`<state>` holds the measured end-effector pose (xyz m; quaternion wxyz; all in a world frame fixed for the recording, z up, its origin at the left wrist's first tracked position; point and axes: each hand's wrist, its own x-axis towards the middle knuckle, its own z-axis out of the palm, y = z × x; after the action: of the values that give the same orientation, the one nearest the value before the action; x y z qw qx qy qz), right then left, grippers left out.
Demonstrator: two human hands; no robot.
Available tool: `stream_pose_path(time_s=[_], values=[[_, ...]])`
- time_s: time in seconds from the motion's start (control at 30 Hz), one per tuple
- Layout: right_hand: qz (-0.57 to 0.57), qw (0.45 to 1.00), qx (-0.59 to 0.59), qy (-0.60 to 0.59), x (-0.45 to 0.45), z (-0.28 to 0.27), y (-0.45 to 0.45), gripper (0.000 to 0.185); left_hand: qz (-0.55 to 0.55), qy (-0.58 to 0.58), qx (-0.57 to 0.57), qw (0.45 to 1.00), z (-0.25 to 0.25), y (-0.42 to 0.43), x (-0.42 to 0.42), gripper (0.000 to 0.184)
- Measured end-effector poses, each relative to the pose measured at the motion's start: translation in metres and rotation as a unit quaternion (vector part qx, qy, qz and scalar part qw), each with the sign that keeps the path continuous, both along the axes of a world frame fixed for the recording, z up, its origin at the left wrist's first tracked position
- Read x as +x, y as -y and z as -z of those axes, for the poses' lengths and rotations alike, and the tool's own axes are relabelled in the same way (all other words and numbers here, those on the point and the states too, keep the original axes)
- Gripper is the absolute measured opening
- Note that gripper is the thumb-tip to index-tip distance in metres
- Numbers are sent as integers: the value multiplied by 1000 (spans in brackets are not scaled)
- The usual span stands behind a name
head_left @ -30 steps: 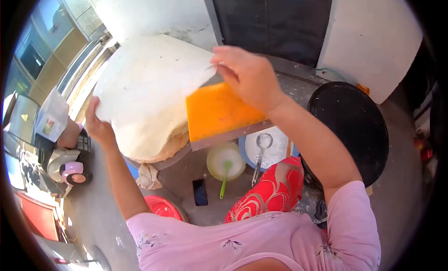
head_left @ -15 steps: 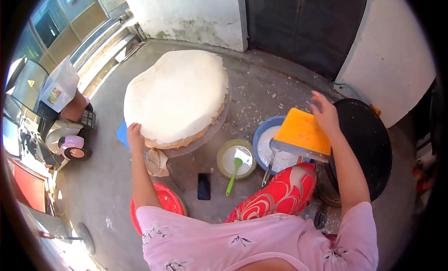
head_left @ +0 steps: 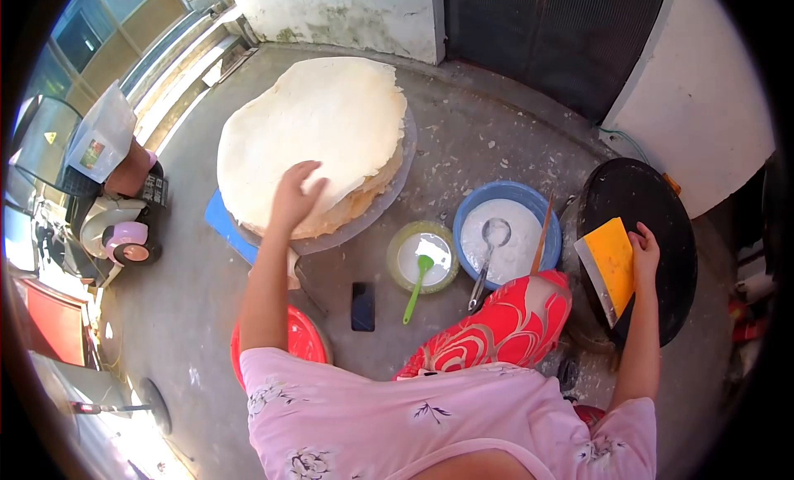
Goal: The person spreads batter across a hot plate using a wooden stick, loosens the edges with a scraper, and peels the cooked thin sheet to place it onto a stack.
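Observation:
A tall stack of thin, pale round flatbreads [head_left: 314,124] rests on a round clear sheet. Over the stack's front part is my left hand [head_left: 296,200], open with fingers apart and nothing in it; whether it touches the top sheet I cannot tell. My right hand [head_left: 646,255] grips the edge of an orange dough scraper [head_left: 610,265] with a pale blade edge. That scraper is tilted over the left side of a black round griddle [head_left: 649,207]. Left of the griddle stands a blue basin [head_left: 552,232] of white batter, with a ladle [head_left: 488,253] in it.
A bowl [head_left: 449,273] of white liquid with a green brush [head_left: 419,286] sits beside the basin. A phone [head_left: 362,306] lies on the floor near a red bucket [head_left: 304,335]. A blue board [head_left: 225,224] shows under the stack. A scooter [head_left: 116,232] is at left.
My left hand has gone from the stack's left edge to above its front part. My right hand has moved from over the basin down and right to the griddle, turning the scraper steeper.

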<state>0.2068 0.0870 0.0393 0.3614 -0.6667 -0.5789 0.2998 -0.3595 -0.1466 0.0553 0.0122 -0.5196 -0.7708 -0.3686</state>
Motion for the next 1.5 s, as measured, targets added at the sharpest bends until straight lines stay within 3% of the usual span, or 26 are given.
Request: stream_pose_path(time_s=[0.03, 0.07, 0.17, 0.23, 0.3, 0.5, 0.57, 0.77, 0.8, 0.87, 1.0, 1.1, 1.13, 1.2, 1.23, 1.3, 1.33, 1.37, 1.43, 1.5], values=[[3, 1000, -10, -22, 1, 1, 1, 32, 14, -132, -15, 991, 2, -12, 19, 34], [3, 1000, -10, -21, 0, 1, 3, 32, 37, -192, -45, 980, -2, -22, 34, 37], [-17, 999, 0, -41, -5, -5, 15, 31, 8, -278, -96, 956, 5, -36, 47, 36], [-24, 999, 2, -33, -5, -12, 23, 30, 8, -294, -103, 950, 3, -38, 41, 30], [-19, 999, 9, -31, -1, -16, 30, 30, -24, -189, -250, 949, -5, -38, 31, 24], [11, 998, 18, -53, 15, -3, 38, 30, -52, -92, -174, 979, -23, -35, 5, 16], [23, 998, 13, -51, 17, -3, 40, 30, -81, -21, -92, 992, -30, -33, -8, 18], [35, 997, 5, -62, 23, -1, 51, 31, -249, -84, 183, 947, -66, -12, -21, 18], [41, 997, 5, -69, 27, 1, 52, 31, -248, -85, 184, 947, -62, -8, -14, 18], [44, 996, 8, -79, 31, 7, 53, 31, -248, -205, 270, 908, -48, -2, 6, 13], [43, 994, -15, -96, 42, 21, 55, 30, -127, -187, 106, 968, 14, -3, 37, 10], [41, 995, -17, -90, 41, 17, 60, 30, -29, -167, 52, 984, 26, -4, 45, 13], [51, 995, -18, -78, 39, 13, 61, 30, -33, -166, 54, 984, 32, -5, 39, 13], [50, 995, -15, -83, 38, 8, 64, 30, -88, -7, 91, 992, 40, -6, 17, 28], [53, 995, -16, -88, 39, 7, 65, 29, -95, -6, 91, 991, 37, -5, 12, 28], [45, 994, -16, -94, 43, 9, 66, 29, -230, -61, -129, 963, 30, -7, 0, 45], [44, 994, -16, -103, 44, 11, 66, 29, -237, -8, -244, 940, 28, -8, -7, 60], [35, 994, -16, -102, 42, 10, 67, 29, -246, -6, -244, 938, 26, -8, -10, 60], [85, 990, -23, -111, 38, 11, 72, 28, -233, 28, -400, 886, 24, -10, -4, 65], [66, 991, -34, -110, 51, 27, 67, 29, -225, 11, -430, 874, 31, -7, 0, 68]])
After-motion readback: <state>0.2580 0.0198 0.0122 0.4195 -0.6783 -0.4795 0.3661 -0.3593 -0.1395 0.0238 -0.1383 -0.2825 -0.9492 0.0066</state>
